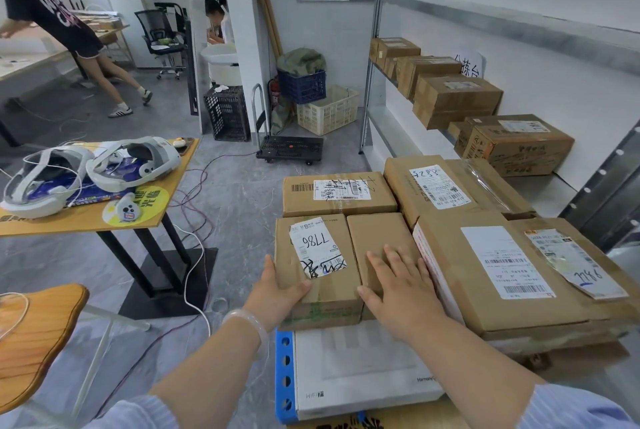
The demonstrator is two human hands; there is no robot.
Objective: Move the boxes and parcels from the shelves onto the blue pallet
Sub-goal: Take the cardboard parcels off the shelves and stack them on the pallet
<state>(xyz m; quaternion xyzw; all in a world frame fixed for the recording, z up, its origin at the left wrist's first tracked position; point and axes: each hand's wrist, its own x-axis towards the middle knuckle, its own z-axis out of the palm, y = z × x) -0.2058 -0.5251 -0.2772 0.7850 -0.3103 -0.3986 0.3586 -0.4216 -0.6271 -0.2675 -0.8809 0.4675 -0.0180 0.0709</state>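
Shelf: the grey metal shelf unit (371,65) stands at 2 o'clock. A row of brown cardboard boxes (453,96) waits on it, so much of the task looks not yet done.
Pallet: the blue perforated plastic pallet (285,373) lies at 5 o'clock, and only its near-left edge shows. It stands beside the shelf, probably to keep each carry short.
Wide box: the wide brown box with a long white label (485,290) sits at 4 o'clock on the stack. It is squared against its neighbours, which leaves no gaps.
White carton: the flat white printed carton (363,369) lies on the pallet at 6 o'clock. It serves as a level base under the brown boxes.
Labelled box: the brown box marked 7786 (325,290) sits at 6 o'clock on the carton's far part. Its right side touches the plain one.
Plain box: the small unlabelled brown box (377,238) is wedged between the labelled box and the wide box.
Left hand: the left hand (277,290) holds the labelled box's near-left corner. The thumb is on top and the fingers lie along the side, likely nudging it flush.
Right hand: the right hand (398,286) is spread flat on the plain box, fingers apart. I judge it is pressing down to keep that box from shifting.
Worktop: the yellow worktop (166,207) at 9 o'clock carries white headsets (131,162), well apart from the pallet.
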